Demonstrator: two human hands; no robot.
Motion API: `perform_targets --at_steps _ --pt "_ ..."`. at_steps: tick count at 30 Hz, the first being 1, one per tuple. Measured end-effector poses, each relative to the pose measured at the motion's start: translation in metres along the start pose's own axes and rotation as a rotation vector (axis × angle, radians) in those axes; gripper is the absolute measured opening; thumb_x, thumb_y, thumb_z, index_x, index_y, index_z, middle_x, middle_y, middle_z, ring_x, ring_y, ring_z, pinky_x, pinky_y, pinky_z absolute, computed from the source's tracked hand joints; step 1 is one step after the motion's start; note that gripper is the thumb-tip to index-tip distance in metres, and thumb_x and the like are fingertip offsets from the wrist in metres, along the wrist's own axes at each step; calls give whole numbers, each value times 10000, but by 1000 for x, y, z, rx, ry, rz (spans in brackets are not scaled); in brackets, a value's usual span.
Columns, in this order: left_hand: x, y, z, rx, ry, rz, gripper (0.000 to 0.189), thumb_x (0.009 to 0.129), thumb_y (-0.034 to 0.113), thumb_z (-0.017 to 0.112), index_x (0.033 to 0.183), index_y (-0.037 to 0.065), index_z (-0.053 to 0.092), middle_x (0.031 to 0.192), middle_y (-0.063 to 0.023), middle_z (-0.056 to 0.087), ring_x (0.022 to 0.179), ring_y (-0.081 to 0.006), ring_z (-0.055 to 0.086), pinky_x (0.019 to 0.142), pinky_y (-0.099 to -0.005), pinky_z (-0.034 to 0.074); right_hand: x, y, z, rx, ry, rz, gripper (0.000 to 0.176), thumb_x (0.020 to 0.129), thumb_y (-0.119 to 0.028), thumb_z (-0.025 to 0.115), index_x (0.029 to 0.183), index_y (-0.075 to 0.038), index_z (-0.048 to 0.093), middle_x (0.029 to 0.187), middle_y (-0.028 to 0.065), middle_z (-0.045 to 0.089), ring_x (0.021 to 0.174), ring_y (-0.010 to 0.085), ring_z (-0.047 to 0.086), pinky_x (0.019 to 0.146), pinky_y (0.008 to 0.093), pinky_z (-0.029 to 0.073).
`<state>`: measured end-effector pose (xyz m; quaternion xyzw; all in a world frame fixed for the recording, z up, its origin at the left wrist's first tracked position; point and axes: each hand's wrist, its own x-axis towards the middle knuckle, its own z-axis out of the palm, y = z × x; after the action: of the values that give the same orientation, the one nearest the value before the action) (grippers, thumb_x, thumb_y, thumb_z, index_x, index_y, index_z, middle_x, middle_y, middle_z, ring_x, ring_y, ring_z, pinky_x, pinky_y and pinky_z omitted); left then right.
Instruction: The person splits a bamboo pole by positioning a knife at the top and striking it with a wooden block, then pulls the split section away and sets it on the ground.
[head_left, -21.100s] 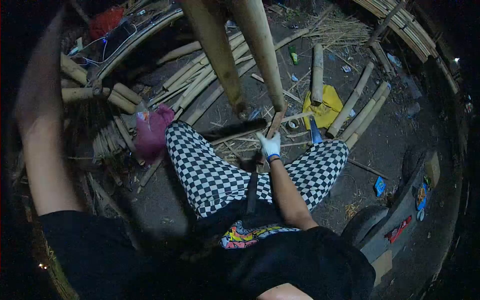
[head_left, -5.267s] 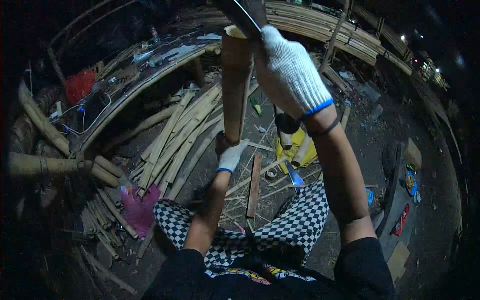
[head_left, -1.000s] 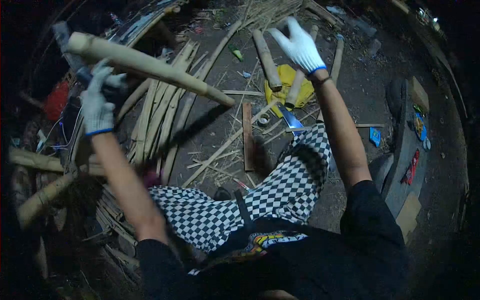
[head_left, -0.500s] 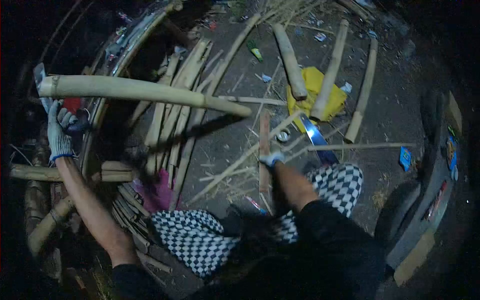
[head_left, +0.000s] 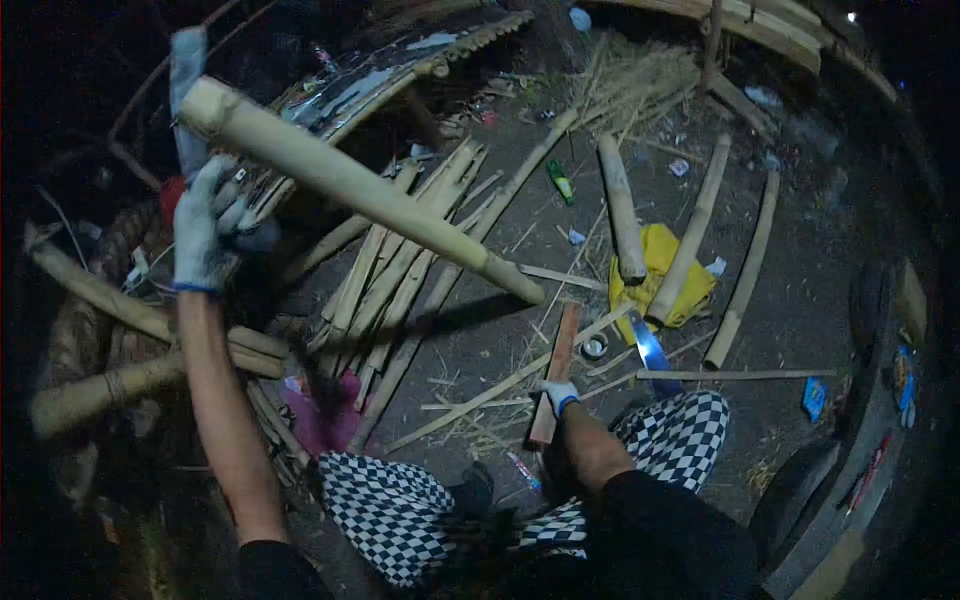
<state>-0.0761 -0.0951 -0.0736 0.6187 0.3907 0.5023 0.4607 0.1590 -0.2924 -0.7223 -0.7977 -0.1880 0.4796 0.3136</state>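
Note:
My gloved left hand (head_left: pixel 205 225) is raised at the left, its fingers curled at the base of a flat grey machete blade (head_left: pixel 188 95) that points upward. Close against this blade is the thick end of a long pale bamboo pole (head_left: pixel 350 190), which slants down to the right over the ground and casts a shadow. The machete's handle is hidden by the glove. Low in the middle, my gloved right hand (head_left: pixel 560 394) grips a reddish wooden batten (head_left: pixel 564 345) between my knees. A hand saw (head_left: pixel 652 350) lies just right of it.
Split bamboo strips (head_left: pixel 400 250) lie in a pile at centre left. Bamboo lengths (head_left: pixel 622 205) rest near a yellow cloth or bag (head_left: pixel 660 250). A roll of tape (head_left: pixel 594 346) sits beside the saw. Thick bamboo poles (head_left: pixel 110 390) stand at left, and a tire-like dark object (head_left: pixel 800 490) at right.
My left hand has risen with the machete, and the bamboo pole's thick end has tilted up. The batten in my right hand has turned slightly. The view has shifted upward.

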Motion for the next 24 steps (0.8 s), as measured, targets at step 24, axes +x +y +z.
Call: perform_targets --at_steps 24 --pt "-10 25 56 347 -163 262 417 817 392 693 586 65 576 552 -21 563 468 -124 533 468 -311 434 -552 -498 -326 -429 890 -2142 453 842 -102 680 1257 -87 496 1211 82 560 1054 186 572 812 380 531"
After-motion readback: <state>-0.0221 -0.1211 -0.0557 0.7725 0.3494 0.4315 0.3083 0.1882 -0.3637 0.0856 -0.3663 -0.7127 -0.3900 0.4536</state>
